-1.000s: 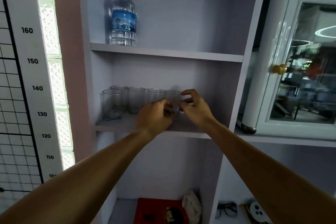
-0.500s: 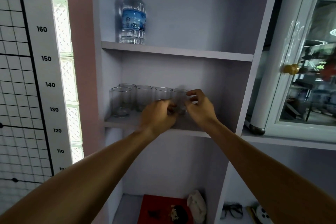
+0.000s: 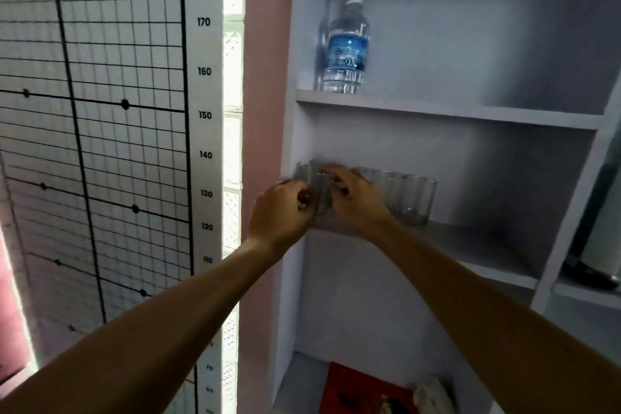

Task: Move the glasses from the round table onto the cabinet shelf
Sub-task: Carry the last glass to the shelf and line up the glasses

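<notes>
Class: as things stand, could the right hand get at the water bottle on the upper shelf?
Probably yes. The bottle stands alone near the open shelf front, nothing before it; the right hand must first let go of the glass.

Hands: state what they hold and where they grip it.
Both hands, left and right, close on one glass at the left end of the shelf, fingers on its opposite sides. Motion blur hides the exact contact.

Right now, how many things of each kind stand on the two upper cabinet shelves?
Drinking glasses: 5 (blurred, partly hidden by the hands)
Water bottle: 1
Total: 6
</notes>
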{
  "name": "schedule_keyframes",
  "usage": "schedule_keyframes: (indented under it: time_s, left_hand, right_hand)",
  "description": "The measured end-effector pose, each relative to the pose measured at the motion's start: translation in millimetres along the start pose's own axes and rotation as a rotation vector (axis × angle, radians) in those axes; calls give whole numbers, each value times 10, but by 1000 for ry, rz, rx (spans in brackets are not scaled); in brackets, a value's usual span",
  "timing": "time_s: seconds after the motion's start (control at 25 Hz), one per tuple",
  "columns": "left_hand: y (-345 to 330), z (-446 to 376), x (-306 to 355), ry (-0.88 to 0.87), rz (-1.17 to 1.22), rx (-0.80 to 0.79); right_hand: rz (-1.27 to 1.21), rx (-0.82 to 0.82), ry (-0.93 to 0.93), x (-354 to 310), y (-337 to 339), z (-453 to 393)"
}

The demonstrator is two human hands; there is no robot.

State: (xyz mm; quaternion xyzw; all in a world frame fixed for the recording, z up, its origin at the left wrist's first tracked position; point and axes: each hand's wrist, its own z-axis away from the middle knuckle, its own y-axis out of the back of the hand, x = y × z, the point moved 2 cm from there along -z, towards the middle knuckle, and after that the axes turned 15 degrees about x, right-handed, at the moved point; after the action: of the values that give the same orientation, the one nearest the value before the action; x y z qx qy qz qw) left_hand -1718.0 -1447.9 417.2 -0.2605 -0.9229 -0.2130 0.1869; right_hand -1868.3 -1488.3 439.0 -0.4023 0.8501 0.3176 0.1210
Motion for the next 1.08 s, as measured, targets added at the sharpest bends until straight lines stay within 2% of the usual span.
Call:
schedule_keyframes:
  time_s: [0.16,0.4,0.64,1.08]
  left_hand:
    - [151,19,10,-1,-19,-49]
    - [68,60,57,8,3,-27]
    - [-267,125,493,-33,75,-72]
    - [-900,352,1278,-112,255,-187]
  right_hand:
    - [12,-51,-73,-143,-117,-113]
    - [28,41,-62,-144,14,7]
    - [51,164,-116,107,556,188]
    - [136,241,-280,564,1468,476]
